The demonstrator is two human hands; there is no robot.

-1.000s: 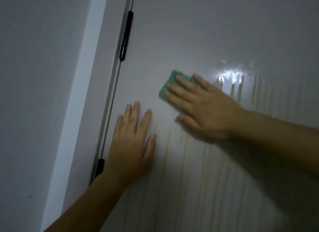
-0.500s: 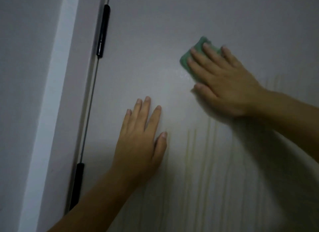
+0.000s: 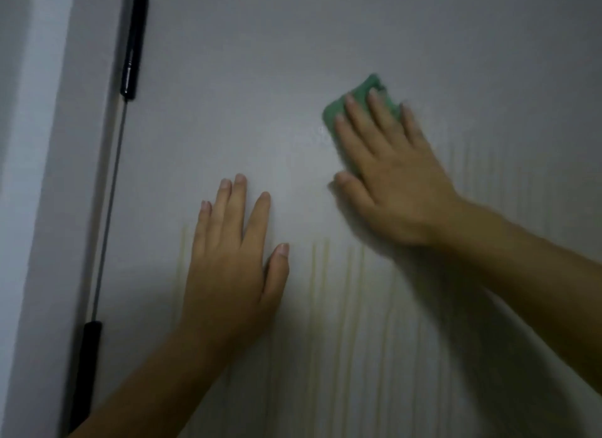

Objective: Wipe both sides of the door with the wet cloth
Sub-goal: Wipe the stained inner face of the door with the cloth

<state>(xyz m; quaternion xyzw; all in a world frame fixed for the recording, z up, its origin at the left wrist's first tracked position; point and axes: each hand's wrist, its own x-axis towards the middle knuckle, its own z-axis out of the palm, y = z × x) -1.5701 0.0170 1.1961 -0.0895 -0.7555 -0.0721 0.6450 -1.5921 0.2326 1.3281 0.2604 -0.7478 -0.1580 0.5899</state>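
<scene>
**Green cloth pressed flat to the door, both hands on the panel**

The pale grey door fills most of the view. The green cloth lies against it toward 2 o'clock from the picture's centre. The right hand covers the cloth's lower part, its fingers straight and slightly spread, pressing the cloth against the panel rather than gripping it. Only the cloth's upper edge and left corner show past the fingertips. The hand and cloth are a little blurred.

The left hand rests flat on the door at about 7 o'clock from the cloth, well apart from it. Its fingers are straight and close together, the thumb held out to the right, and it holds nothing.

Faint yellowish streaks run vertically down the panel, between the 2 hands and on toward 6 o'clock.

At 9 o'clock, 2 black hinge barrels sit along the door's edge, the upper hinge toward 11 o'clock and the lower hinge toward 7 o'clock, with a thin metal rod between them. Beyond them stands the door frame.
</scene>
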